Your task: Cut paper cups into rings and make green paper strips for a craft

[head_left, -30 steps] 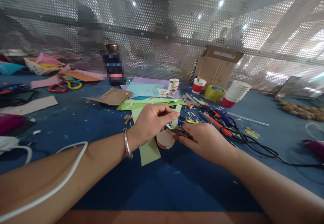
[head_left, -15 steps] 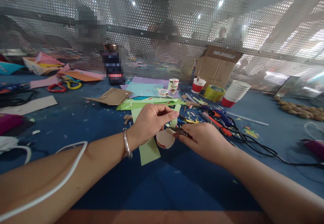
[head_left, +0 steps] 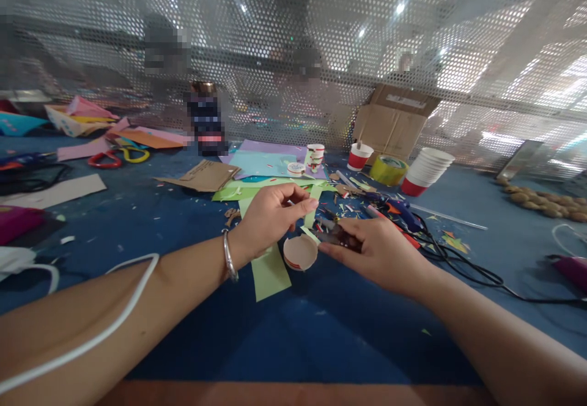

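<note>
My left hand is closed in a pinch, with a narrow strip of light green paper at its fingertips. Dark scissors sit in my right hand, their blades parted and pointing left. The handles are mostly covered by my fingers. A small sliver of pale green paper shows by the blade tips. Below and between my hands stands a shallow round cup base with a red-marked side, its hollow facing up. A wider green paper strip lies flat under my left wrist.
Coloured paper sheets, a folded cardboard piece and a small decorated cup lie ahead. At right are yellow tape, stacked paper cups, a glue gun and its black cable. A white cable crosses my left forearm.
The scissors have drawn slightly right and their blades have parted. My left hand has shifted a little left with the green strip. The cup base stays in place.
</note>
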A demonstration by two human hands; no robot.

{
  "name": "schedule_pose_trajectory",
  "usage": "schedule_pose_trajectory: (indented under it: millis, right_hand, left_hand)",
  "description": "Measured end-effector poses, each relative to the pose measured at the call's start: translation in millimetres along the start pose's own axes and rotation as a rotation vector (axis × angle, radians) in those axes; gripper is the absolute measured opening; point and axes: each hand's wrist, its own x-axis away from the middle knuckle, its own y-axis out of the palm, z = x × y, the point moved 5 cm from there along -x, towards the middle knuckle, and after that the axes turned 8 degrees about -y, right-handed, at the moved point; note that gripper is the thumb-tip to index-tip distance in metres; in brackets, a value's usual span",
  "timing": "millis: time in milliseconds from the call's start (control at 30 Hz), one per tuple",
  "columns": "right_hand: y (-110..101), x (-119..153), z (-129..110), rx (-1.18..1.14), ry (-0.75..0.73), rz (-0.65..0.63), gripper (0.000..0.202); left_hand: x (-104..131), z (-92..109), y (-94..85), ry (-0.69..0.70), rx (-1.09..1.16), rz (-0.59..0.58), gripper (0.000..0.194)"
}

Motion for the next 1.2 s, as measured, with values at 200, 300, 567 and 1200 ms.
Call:
schedule_pose_trajectory:
  millis: [200,300,567,1200]
  right_hand:
    - [-15.5,-0.4,9.6,-0.159,0.069,0.241,0.046]
    - [-18.7,-1.7,13.8,-0.213,0.083,0.296,0.045]
    - [-11.4,-3.4,16.0,-0.397,0.091,0.178,0.031]
    - [-5.6,-4.3,12.8,-0.511,0.092,0.059,0.048]
  left_hand:
    - [3.9,-3.9,9.0,-0.059,0.055,-0.136,0.024]
    - [5.6,-6.4,13.5,-0.068,0.021,-0.194,0.026]
    - [8.1,-6.0,18.9,-0.086,0.073,-0.267,0.027]
    - [11.1,4.3,13.0,-0.077,0.205,-0.149,0.027]
